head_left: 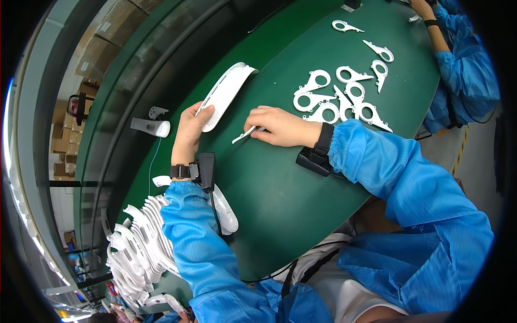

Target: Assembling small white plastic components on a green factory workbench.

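Observation:
My left hand (188, 129) is closed on the lower end of a long, curved white plastic shell (226, 97) with a patch of small holes and slots along one edge. The shell is tilted above the green work surface. To its right, my right hand (280, 126) pinches a small white plastic part (243, 135), seen nearly edge-on and partly covered by the fingers. It resembles the ring-headed white plastic pieces (313, 100) lying loosely grouped beyond my right wrist. The two hands are apart, and the parts they hold do not touch.
A large stack of curved white shells (142, 231) lies by my left forearm, with another white shell (223, 212) partly under it. Left of my left hand, a white piece (152, 127) sits on the green belt. A co-worker in blue sleeves (466, 70) is at the far right.

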